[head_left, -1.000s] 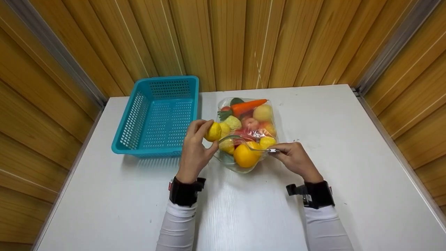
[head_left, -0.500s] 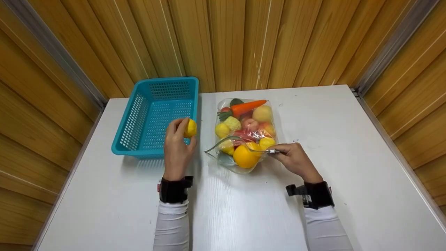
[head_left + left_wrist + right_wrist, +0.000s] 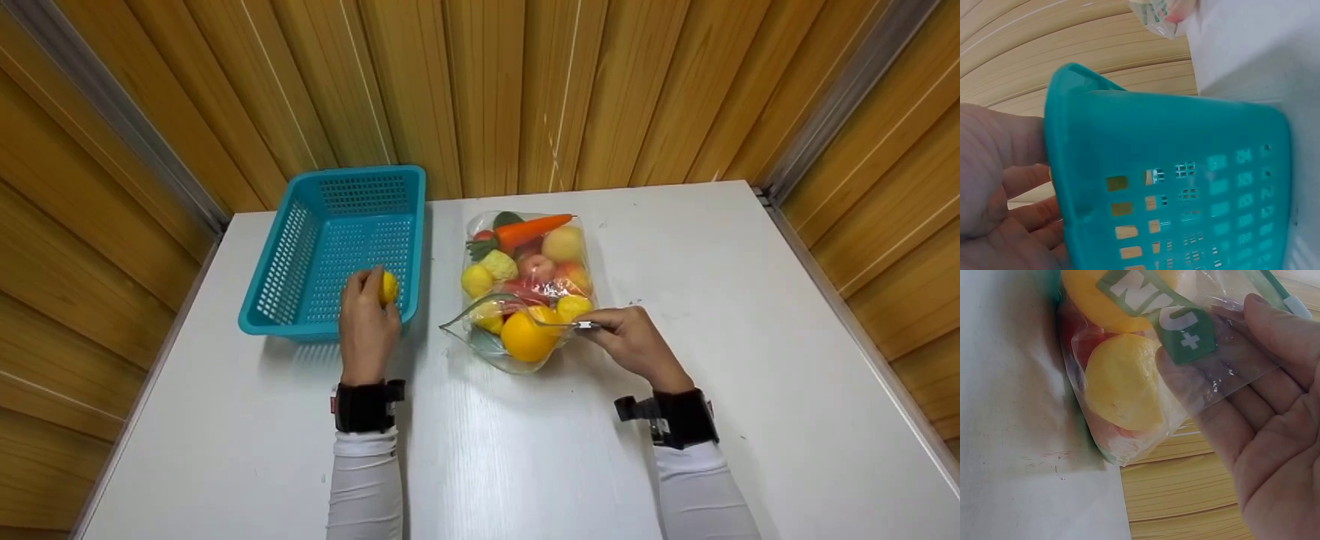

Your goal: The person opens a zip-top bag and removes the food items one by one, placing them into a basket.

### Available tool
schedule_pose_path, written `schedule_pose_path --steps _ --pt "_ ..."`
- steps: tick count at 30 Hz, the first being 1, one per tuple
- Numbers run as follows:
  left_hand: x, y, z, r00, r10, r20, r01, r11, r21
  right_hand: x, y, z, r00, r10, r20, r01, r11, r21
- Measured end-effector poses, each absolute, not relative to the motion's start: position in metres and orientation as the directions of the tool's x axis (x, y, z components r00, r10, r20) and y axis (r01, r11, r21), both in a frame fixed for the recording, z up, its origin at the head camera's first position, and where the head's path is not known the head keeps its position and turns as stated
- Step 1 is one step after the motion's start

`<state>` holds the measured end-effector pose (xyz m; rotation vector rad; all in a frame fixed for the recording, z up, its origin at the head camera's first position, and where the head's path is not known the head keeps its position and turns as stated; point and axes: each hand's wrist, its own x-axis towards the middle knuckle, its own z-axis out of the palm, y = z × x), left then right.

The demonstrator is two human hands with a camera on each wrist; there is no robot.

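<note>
My left hand [image 3: 367, 326] pinches a lemon [image 3: 388, 288] over the near right part of the teal basket [image 3: 259, 328]. In the left wrist view the basket's perforated wall [image 3: 1174, 129] hides most of the lemon and the fingertips. To the right lies a clear zip bag [image 3: 517, 367], its mouth spread toward me. With thumb and fingers, my right hand [image 3: 637, 345] grips the bag's right edge beside the white slider [image 3: 586, 325]. Inside the bag are a carrot [image 3: 532, 231], an orange [image 3: 529, 334] and several other fruits. A green printed label [image 3: 1185, 337] shows in the right wrist view.
A white table [image 3: 750, 360] carries the basket and the bag side by side. Wood-patterned panels [image 3: 487, 97] enclose it at the back and on both sides. The basket's raised rim [image 3: 421, 247] stands between the left hand and the bag.
My left hand has carried the lemon leftward from beside the bag to over the basket. The bag's left corner, released by that hand, juts out. My right hand keeps its place.
</note>
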<state>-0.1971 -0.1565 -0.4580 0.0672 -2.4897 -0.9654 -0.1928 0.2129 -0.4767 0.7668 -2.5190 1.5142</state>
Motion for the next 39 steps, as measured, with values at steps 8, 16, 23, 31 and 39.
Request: schedule_pose_path --steps 8,16,23,31,39 --pt "-0.1972 -0.1617 -0.4596 -0.932 -0.216 0.291 0.031 0.753 0.657 -0.1944 0.2121 -0.4780 -0.863 -0.366 0.348 -0.473 0.345 -0.811" --pt "-0.1980 -0.1630 -0.4596 -0.961 -0.157 0.230 -0.009 0.844 0.536 -0.1945 0.2128 -0.4790 -0.860 -0.362 0.359 -0.481 0.340 -0.808" --pt "-0.1977 -0.1622 -0.4593 -0.965 -0.140 0.224 -0.018 0.882 0.471 -0.1943 0.2124 -0.4798 -0.865 -0.354 0.354 -0.474 0.352 -0.807" --pt "-0.1977 -0.1620 -0.4602 -0.967 -0.135 0.217 -0.016 0.879 0.476 -0.1935 0.2118 -0.4787 -0.870 -0.357 0.342 -0.464 0.351 -0.814" --pt "-0.1963 -0.1623 -0.4617 -0.944 -0.103 0.314 0.066 0.872 0.485 -0.1930 0.2120 -0.4769 -0.865 -0.369 0.340 -0.475 0.386 -0.791"
